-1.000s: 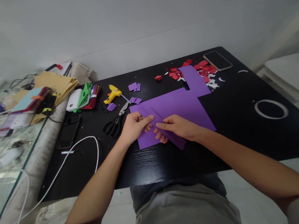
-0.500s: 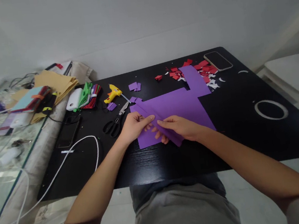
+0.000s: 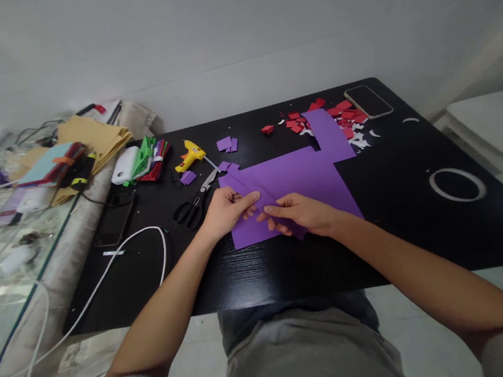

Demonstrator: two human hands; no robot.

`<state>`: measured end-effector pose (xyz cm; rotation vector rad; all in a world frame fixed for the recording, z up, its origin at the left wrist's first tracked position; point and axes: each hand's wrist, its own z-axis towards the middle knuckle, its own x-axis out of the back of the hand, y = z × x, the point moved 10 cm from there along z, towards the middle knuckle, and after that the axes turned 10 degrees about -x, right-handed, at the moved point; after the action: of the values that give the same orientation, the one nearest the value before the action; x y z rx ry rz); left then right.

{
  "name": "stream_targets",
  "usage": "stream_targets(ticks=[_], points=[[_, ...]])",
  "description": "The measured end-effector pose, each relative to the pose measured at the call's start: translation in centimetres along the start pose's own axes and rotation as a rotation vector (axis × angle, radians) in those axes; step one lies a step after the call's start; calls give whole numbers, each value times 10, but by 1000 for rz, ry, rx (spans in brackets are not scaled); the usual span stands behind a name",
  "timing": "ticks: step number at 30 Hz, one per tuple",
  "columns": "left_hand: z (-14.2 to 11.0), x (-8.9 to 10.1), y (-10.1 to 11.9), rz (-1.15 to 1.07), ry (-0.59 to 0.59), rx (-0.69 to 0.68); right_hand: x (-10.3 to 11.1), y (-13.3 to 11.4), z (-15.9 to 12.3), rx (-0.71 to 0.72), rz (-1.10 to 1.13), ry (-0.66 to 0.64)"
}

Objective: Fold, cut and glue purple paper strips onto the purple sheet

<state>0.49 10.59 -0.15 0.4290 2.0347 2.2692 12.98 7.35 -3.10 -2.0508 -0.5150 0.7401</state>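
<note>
A narrow folded strip of purple paper [image 3: 267,197] slants between my hands, above a large purple sheet [image 3: 320,182] lying on the black table. My left hand [image 3: 231,211] pinches the strip near its middle, thumb on top. Closed on its lower right part is my right hand [image 3: 303,212], with the thumb over it and the fingers curled beneath. Black-handled scissors [image 3: 195,205] lie left of my left hand. Behind them are a yellow glue gun [image 3: 192,155] and several small purple paper pieces [image 3: 227,144].
Another purple piece [image 3: 330,135] overlaps red and white paper scraps [image 3: 351,116] at the back right, near a phone [image 3: 368,102]. A white ring [image 3: 457,184] lies at right. At left are a dark phone [image 3: 115,220], a white cable [image 3: 165,249] and green and red paper bundles [image 3: 146,159].
The strip looks narrower, and its lower end has risen slightly. My right fingers have shifted a little along it; my left hand has barely moved.
</note>
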Motion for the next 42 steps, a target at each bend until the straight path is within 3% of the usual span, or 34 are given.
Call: stream_targets(ticks=[7,14,17,24,42], points=[[-4,-14,-1,6,-86,38,1,3,1,-11,17,9],[2,15,4,-51,120,-9,5,8,3,-63,99,20],[2,16,9,-114,157,-44,9,8,3,-64,109,49],[-2,-6,-1,-44,-24,19,8,4,2,-28,86,38],[-1,-6,15,-38,-19,-71,7,-3,0,20,-3,47]])
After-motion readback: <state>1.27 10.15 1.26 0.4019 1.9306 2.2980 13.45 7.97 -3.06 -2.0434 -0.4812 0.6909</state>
